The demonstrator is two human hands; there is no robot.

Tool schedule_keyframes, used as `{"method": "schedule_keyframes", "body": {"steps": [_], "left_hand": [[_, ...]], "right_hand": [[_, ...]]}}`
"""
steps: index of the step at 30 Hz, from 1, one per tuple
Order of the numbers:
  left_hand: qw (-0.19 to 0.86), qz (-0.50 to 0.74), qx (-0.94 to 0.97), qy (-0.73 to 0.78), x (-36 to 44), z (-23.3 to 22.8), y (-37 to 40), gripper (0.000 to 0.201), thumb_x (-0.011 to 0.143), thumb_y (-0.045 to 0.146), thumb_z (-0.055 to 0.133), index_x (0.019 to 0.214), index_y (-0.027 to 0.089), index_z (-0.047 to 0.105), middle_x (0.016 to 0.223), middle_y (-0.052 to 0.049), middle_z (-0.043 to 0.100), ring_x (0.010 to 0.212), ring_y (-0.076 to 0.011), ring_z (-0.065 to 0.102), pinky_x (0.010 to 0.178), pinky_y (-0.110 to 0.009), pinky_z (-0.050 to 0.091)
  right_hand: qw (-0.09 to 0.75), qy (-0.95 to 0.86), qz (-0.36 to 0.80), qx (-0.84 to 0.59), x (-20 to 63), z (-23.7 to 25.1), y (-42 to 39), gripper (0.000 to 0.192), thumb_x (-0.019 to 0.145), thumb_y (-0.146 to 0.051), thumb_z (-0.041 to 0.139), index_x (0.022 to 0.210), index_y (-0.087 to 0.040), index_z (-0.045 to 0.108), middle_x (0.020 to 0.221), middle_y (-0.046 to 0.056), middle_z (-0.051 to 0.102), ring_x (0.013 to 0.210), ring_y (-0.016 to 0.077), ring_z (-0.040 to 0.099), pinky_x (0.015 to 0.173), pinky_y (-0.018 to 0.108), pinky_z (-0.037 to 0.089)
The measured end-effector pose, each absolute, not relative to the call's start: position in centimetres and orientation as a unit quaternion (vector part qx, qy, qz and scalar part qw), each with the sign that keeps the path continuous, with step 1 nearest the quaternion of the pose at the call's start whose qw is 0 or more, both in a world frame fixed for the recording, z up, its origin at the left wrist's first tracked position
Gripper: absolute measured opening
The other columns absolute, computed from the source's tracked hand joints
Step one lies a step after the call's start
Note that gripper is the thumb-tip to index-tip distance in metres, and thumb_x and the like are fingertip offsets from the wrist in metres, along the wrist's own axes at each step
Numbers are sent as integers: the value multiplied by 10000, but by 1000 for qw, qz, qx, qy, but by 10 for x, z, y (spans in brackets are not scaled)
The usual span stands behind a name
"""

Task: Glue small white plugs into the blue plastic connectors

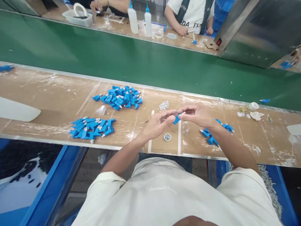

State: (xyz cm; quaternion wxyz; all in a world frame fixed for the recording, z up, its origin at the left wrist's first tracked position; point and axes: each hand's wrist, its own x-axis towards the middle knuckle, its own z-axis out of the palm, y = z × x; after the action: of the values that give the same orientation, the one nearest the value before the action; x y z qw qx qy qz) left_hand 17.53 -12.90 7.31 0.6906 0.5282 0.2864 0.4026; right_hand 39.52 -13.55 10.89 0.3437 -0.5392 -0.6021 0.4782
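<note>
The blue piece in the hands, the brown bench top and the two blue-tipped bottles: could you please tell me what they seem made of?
Blue piece: probably moulded plastic, judging by its even colour; too small to read its finish.
Brown bench top: perhaps cardboard, from its tan colour, with glossy patches where light glares.
Two bottles: likely plastic, semi-matt, from their milky walls.

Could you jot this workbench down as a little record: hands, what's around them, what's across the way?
Left hand: fingertips on a small blue piece
Right hand: fingertips on the same piece
To the left: farther pile and nearer pile of blue pieces
To the right: smaller blue cluster, partly hidden by the forearm
Between hands and body: small round dish
Across the green strip: blue-tipped bottles, other people
</note>
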Motion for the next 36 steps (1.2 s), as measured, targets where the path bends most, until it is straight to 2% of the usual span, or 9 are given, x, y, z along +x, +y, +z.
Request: {"method": "schedule_keyframes", "body": {"steps": [3,8,12,17,22,29,36], "left_hand": [[729,374,513,255,179,67,-127,437,707,406,893,1054,163,788,932,-103,772,815,-192,711,692,-279,552],[755,386,451,279,164,52,-124,403,629,400,937,910,156,782,850,-64,750,741,-152,682,672,-257,531],[762,425,363,327,144,29,-124,385,623,411,927,839,144,754,723,-11,673,619,-88,594,597,-208,485],[780,419,294,359,136,2,-129,339,627,364,909,762,129,705,646,16,582,551,-58,513,470,-163,384],[802,404,252,361,141,-10,-131,343,627,331,912,771,129,676,644,18,581,542,-52,527,461,-145,387],[807,407,229,362,137,-15,-129,297,689,298,884,777,145,646,639,18,589,538,-66,560,455,-153,410],[810,415,221,349,134,-20,-128,290,672,286,887,761,139,654,646,8,598,550,-67,559,450,-156,408]], "right_hand": [[364,-594,486,-527,377,114,-147,402,672,-479,899,883,-166,763,728,18,698,650,132,636,602,256,531],[455,-533,472,-534,371,86,-163,589,756,-644,795,1137,-206,696,853,30,703,663,134,639,597,267,549],[419,-502,461,-600,370,40,-185,536,704,-616,832,1023,-194,744,768,7,672,649,126,593,601,266,525],[392,-443,520,-616,358,0,-204,526,615,-573,878,947,-180,770,694,-4,649,603,117,551,528,247,475],[404,-416,507,-637,348,-5,-203,500,595,-597,871,855,-183,765,721,22,691,609,124,571,490,231,475],[402,-449,493,-627,344,-4,-200,455,660,-618,820,768,-184,736,691,26,680,581,129,563,484,249,484],[387,-473,489,-623,343,-4,-200,457,682,-596,822,901,-198,769,752,33,689,621,144,582,505,265,477]]}}
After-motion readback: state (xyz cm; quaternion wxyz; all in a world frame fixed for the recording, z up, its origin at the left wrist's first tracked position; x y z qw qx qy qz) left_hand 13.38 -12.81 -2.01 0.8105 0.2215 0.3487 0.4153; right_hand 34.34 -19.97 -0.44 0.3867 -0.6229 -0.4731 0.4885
